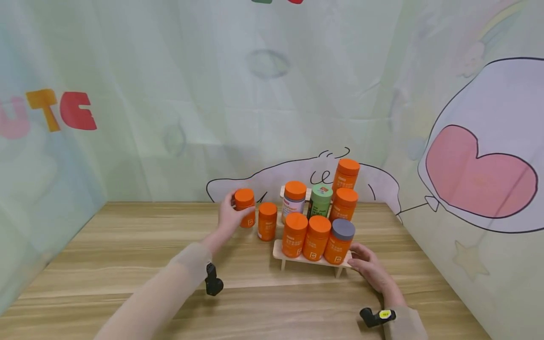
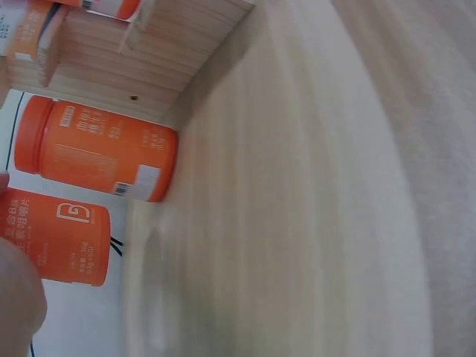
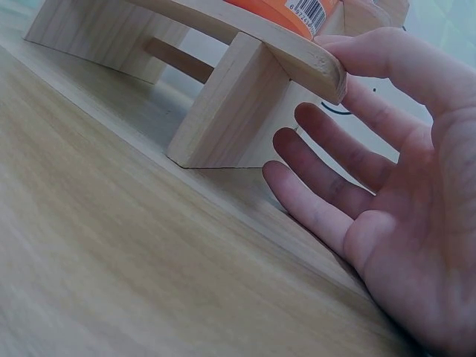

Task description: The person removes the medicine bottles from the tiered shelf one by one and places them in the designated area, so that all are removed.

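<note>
My left hand (image 1: 227,216) grips an orange bottle (image 1: 249,221) with an orange lid, thumb across its front. In the left wrist view, backdrop shows between the bottle's base and the table, so it is held up. Just right of it stands another orange bottle (image 1: 267,224), beside a tiered wooden shelf (image 1: 278,251). My right hand (image 1: 369,267) pinches the right end of the shelf's lowest board between thumb and index finger; its other fingers (image 3: 316,197) are spread below. On that board stand three orange bottles, the rightmost with a grey lid (image 1: 343,229).
Higher on the shelf stand a white-labelled bottle (image 1: 293,207), a green jar (image 1: 319,203) and an orange bottle (image 1: 342,210). One more orange bottle (image 1: 346,174) is at the top right. A printed curtain (image 1: 191,118) hangs behind the wooden table (image 1: 127,255).
</note>
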`<action>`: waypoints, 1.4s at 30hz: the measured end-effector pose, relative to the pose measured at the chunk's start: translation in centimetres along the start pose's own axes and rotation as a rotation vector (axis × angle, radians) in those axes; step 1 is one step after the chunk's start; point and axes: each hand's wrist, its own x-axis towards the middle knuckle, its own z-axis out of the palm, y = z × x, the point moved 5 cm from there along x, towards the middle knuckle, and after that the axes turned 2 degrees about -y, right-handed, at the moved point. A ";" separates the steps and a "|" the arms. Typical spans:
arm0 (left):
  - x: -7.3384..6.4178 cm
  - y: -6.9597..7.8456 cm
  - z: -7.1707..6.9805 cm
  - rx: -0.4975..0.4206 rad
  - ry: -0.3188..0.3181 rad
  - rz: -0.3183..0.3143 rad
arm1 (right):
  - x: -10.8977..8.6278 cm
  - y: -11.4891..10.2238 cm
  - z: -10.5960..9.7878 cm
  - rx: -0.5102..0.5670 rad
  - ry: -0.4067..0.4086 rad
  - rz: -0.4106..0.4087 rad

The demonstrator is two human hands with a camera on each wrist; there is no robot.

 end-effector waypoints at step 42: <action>-1.8 -2.6 1.3 0.020 -0.091 -0.038 | 0.1 0.2 -0.1 0.027 0.015 -0.007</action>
